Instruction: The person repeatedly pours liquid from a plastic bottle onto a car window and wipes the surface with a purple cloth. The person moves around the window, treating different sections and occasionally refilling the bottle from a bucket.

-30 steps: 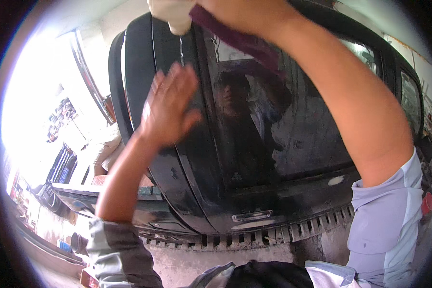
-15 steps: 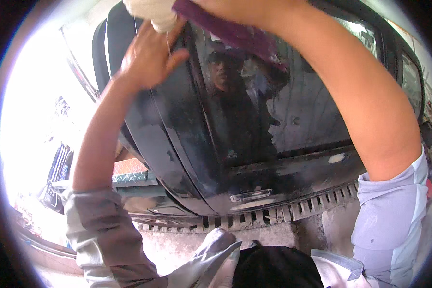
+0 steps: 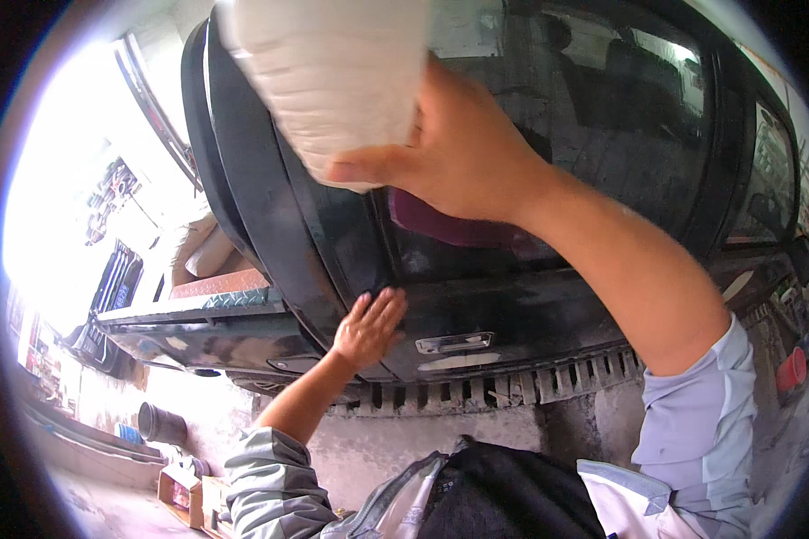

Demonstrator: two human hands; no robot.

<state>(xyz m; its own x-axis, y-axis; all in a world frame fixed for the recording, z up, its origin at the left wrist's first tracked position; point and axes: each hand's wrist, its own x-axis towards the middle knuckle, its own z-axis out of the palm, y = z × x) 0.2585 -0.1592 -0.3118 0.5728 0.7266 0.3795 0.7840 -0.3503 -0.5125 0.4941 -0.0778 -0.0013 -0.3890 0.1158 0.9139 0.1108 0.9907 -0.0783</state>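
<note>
My right hand [image 3: 454,162] is closed on a pale cream, ribbed, roll-like thing [image 3: 333,85], its thumb across the lower end; the upper end runs out of the picture. Just below this hand a purple, flat, cloth-like piece [image 3: 449,225] shows in part; I cannot tell whether the hand holds it too. Lower down, my left hand [image 3: 368,331] lies against the dark vehicle door [image 3: 530,301], fingers spread beside the door's vertical seam. A chrome door handle [image 3: 456,342] is right of it, with a pale patch [image 3: 458,361] underneath.
A slotted concrete ledge [image 3: 548,384] runs below the door. At left, a vehicle bed [image 3: 189,310] juts out. Near its foot stand a black bucket [image 3: 160,422] and an open cardboard box [image 3: 180,494]. A red bucket [image 3: 791,368] is at the far right.
My left hand has moved down from the upper door edge to near the handle. My right hand and the pale roll-like thing have come lower into view; the purple piece has dropped too.
</note>
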